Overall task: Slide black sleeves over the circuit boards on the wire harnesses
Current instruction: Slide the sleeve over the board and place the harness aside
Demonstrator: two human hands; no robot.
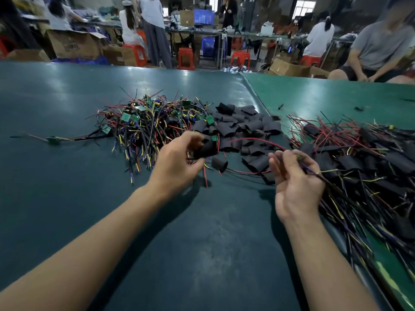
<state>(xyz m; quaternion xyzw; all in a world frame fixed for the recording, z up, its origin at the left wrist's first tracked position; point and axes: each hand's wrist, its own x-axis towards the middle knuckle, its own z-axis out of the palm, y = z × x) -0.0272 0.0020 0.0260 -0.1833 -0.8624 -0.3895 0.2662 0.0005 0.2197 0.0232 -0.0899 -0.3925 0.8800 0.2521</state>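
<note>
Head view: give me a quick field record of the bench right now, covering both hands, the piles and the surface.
left hand: left hand grips a black sleeve with a green board edge showing at its top
right hand: right hand pinches a bundle of wires
unsleeved pile: bare harnesses with green boards, far left of centre
sleeve pile: loose black sleeves, centre
sleeved pile: harnesses with sleeves on, right
surface: green mat
loose sleeve: one lying between the hands

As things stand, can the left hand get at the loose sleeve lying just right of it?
Probably not freely: the left hand already grips a black sleeve. The loose sleeve lies close, nothing covering it.
</note>
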